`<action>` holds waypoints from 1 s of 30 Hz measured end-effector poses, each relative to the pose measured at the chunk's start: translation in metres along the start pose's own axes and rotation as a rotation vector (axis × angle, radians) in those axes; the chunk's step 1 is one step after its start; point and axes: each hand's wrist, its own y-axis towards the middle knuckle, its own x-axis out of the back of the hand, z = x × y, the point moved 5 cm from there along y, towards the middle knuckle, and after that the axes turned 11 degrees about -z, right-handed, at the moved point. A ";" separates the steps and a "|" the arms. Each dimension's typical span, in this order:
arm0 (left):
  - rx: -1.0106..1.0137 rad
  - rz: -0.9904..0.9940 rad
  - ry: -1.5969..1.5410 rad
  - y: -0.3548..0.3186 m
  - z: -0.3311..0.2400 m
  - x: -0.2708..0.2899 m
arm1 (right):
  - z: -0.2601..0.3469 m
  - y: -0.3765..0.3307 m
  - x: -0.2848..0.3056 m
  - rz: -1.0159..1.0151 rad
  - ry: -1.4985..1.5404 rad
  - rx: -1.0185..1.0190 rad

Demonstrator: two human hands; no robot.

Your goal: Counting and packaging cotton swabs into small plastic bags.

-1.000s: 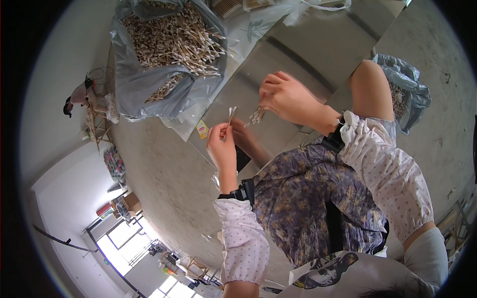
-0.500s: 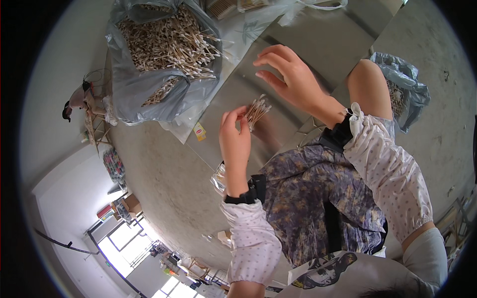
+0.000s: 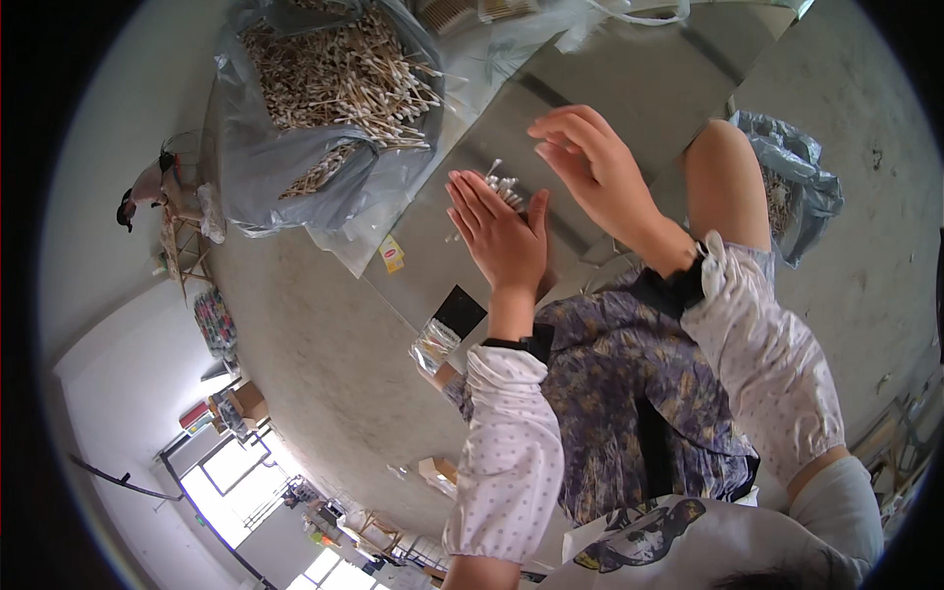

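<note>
A small bundle of cotton swabs [image 3: 506,191] shows its white tips just beyond my left hand [image 3: 503,239]. That hand has its fingers stretched out side by side and its thumb apart. It covers most of the bundle, so I cannot tell whether palm and swabs touch. To the right, my right hand [image 3: 602,169] hovers over the metal tabletop [image 3: 629,88] with loosely bent fingers and nothing in them. A few stray swab tips lie left of my left hand.
A large grey plastic bag [image 3: 285,182] full of loose cotton swabs [image 3: 334,79] stands at the far left. Another grey bag [image 3: 811,187] with swabs is beyond my right knee. A yellow-and-white card [image 3: 391,254], a black square [image 3: 459,313] and a clear packet [image 3: 433,344] lie near the left table edge.
My left hand has gone from curled fingers beside the bundle to a flat, stretched hand in front of it, shifting right. The right hand has moved slightly right and down.
</note>
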 end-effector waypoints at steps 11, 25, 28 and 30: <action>0.030 0.036 -0.052 -0.049 -0.025 0.008 | -0.004 -0.035 0.005 0.019 0.132 -0.313; -0.001 -0.066 -0.022 0.000 0.010 0.009 | -0.003 -0.017 -0.008 0.076 -0.021 -0.143; -0.007 -0.073 -0.144 0.014 0.018 0.015 | -0.004 -0.014 -0.006 0.081 -0.052 -0.134; -0.022 -0.010 -0.133 0.018 0.022 0.018 | -0.004 -0.010 -0.006 0.098 -0.093 -0.118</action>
